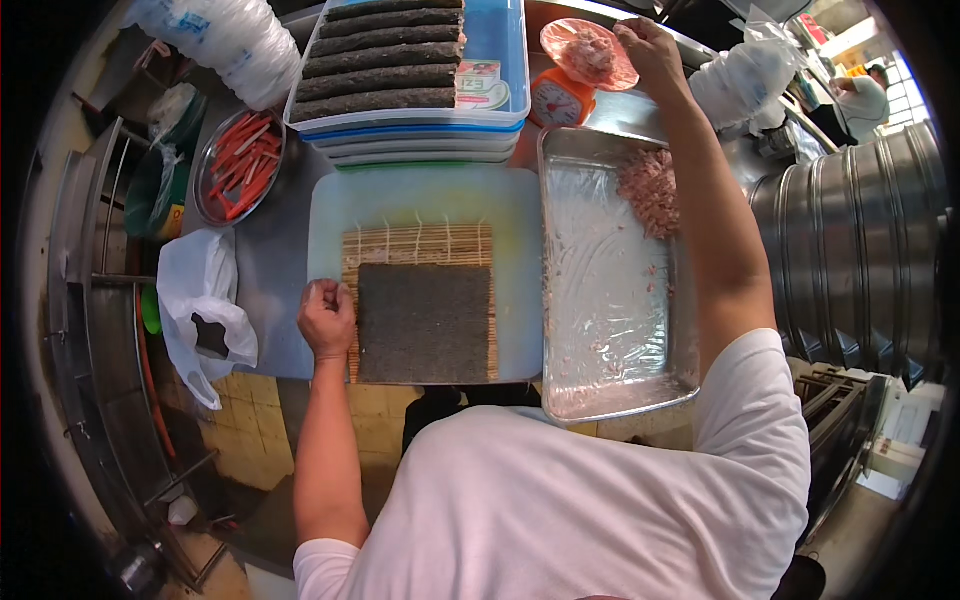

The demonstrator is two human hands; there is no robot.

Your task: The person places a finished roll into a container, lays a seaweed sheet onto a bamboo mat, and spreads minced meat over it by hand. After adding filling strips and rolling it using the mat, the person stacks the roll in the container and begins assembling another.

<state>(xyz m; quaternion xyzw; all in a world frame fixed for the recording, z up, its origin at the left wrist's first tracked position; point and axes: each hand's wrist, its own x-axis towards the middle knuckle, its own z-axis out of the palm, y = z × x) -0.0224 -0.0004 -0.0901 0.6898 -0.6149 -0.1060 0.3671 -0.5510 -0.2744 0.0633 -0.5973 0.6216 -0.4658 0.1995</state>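
A dark nori sheet [424, 322] lies flat on a bamboo rolling mat [416, 241], on a pale plastic cutting board [517, 285]. My left hand [328, 319] rests at the mat's left edge with its fingers curled; whether it grips anything is unclear. Up at the right, my right hand [651, 52] is at the rim of a pink dish [553, 37] bearing a mound of minced meat [589, 57], on an orange kitchen scale [556, 99]. I cannot tell whether its fingers hold the dish. More minced meat [651, 193] lies in the metal tray [551, 300], partly behind my forearm.
Stacked plastic containers [409, 121] stand beyond the board, the top one holding several nori rolls [379, 64]. To the left are a bowl of red sticks [241, 166] and a white plastic bag [202, 300]. Another person [862, 101] is far off at the upper right.
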